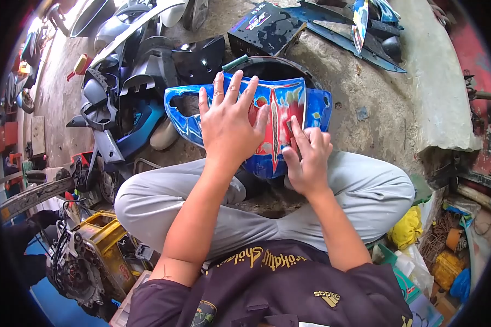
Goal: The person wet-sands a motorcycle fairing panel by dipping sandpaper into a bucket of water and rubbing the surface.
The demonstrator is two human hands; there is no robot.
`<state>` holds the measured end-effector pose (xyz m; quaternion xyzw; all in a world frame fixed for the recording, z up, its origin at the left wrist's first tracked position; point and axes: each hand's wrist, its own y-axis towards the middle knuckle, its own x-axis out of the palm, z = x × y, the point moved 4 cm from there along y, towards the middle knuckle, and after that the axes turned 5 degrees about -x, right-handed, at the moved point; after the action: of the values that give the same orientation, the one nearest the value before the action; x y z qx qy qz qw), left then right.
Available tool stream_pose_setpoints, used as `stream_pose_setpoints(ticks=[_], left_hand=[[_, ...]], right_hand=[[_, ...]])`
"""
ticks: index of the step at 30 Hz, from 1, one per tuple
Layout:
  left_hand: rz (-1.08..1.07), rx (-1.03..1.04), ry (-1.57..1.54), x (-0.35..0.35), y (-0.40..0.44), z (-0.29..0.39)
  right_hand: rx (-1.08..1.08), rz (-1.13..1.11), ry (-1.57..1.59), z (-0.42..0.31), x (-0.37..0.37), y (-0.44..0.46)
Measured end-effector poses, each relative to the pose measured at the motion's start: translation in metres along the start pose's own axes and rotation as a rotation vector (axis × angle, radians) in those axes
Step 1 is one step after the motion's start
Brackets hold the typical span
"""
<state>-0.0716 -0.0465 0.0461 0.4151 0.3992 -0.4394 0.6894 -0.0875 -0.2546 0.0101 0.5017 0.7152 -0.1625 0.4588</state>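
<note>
1. We have the left hand (230,122) open, its fingers spread apart and laid on the upper part of the painted panel (264,163). The right hand (310,150) is partly curled, its index finger stretched onto the red area and its thumb apart from that finger. We see a small dark piece (290,126) by its fingertips, but cannot tell whether it is gripped.
2. The panel lies in front of our crossed legs (360,188), blue at the edges and red in the middle, with pale worn patches and a long dark slit. Its left end has an opening.
3. Close to us is our dark shirt (256,294) with yellow lettering. To the left stand a yellow crate (105,237) and a greasy metal engine part (82,272); to the right lies a yellow bundle (406,226).
4. Just past the panel we see a black curved part (267,66) and a short green cylinder (235,62). Grey and black plastic parts (147,60) are heaped to the left.
5. Farther off, on the rough floor (371,131), are a black box (262,27) and, right of it, dark blue panels (346,41). A pale concrete ledge (439,87) runs along the right side.
</note>
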Motion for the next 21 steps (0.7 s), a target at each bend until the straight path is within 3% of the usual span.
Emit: stream_pose_setpoints(ticks=[6, 11, 18, 21], left_hand=[[0.01, 0.016, -0.031, 0.003, 0.003, -0.004], [0.021, 0.008, -0.011, -0.001, -0.001, -0.001], [0.048, 0.058, 0.0, 0.005, -0.009, -0.002], [0.045, 0.042, -0.023, 0.002, -0.005, -0.001]], right_hand=[[0.022, 0.009, -0.028, 0.022, 0.013, 0.085], [-0.022, 0.007, -0.043, 0.005, 0.001, 0.0], [-0.007, 0.011, -0.082, 0.023, 0.018, 0.083], [-0.027, -0.002, -0.124, 0.011, 0.006, 0.057]])
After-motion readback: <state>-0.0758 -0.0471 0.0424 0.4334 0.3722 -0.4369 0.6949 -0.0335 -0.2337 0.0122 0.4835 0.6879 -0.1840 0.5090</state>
